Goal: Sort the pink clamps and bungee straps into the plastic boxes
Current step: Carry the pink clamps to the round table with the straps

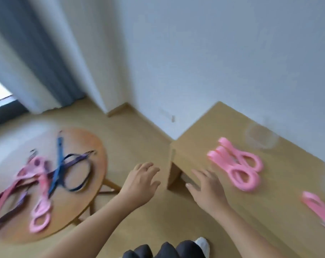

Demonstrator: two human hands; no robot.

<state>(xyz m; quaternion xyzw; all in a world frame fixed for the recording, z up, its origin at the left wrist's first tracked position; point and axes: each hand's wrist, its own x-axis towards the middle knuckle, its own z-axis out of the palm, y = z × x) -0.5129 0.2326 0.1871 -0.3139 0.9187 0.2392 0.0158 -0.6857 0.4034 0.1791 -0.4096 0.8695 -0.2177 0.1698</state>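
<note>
The view is blurred by motion. On the round wooden table [94,146] at the left lie several tangled bungee straps [68,170], blue, purple and pink, with pink clamps [41,211] among them. Two pink clamps [238,164] lie on the rectangular wooden table [204,131] at the right, and another pink clamp [318,205] sits near the right edge. A clear plastic box [260,138] stands behind the pair. My left hand [141,183] hovers over the floor between the tables, fingers relaxed, holding nothing. My right hand [206,189] is spread above the rectangular table's front corner, holding nothing.
A white wall and grey curtains [37,53] stand behind the tables. Wooden floor [135,138] runs between the two tables. My dark trousers and a white shoe [201,243] show at the bottom.
</note>
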